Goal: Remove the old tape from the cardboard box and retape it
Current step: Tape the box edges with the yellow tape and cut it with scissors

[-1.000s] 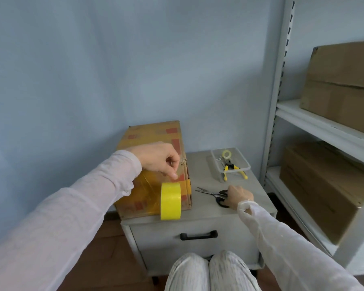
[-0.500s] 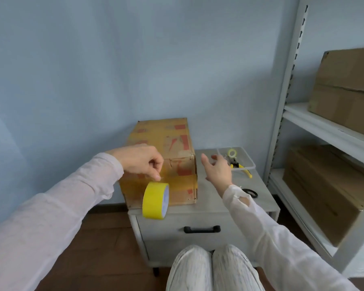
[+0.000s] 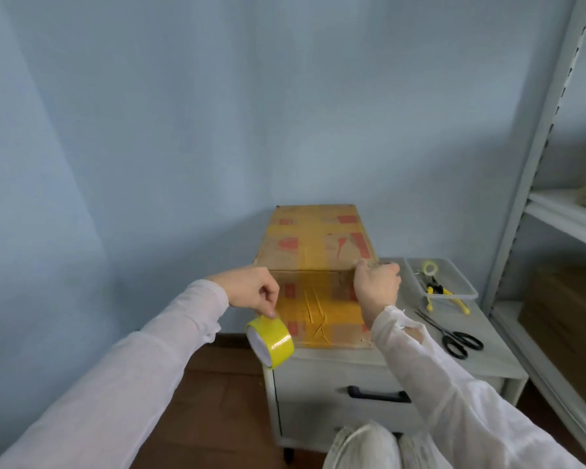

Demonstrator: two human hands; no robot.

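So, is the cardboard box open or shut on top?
Shut: the cardboard box flaps lie flat, with yellow tape running along the top seam.

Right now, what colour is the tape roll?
The tape roll is bright yellow with a white core, seen in the head view.

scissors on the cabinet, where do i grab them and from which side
Grip the scissors by the black handle loops, coming from above and the near side. They lie flat on the cabinet top, loops toward the person, closed blades pointing away toward the tray. The right hand, now at the box, is nearest.
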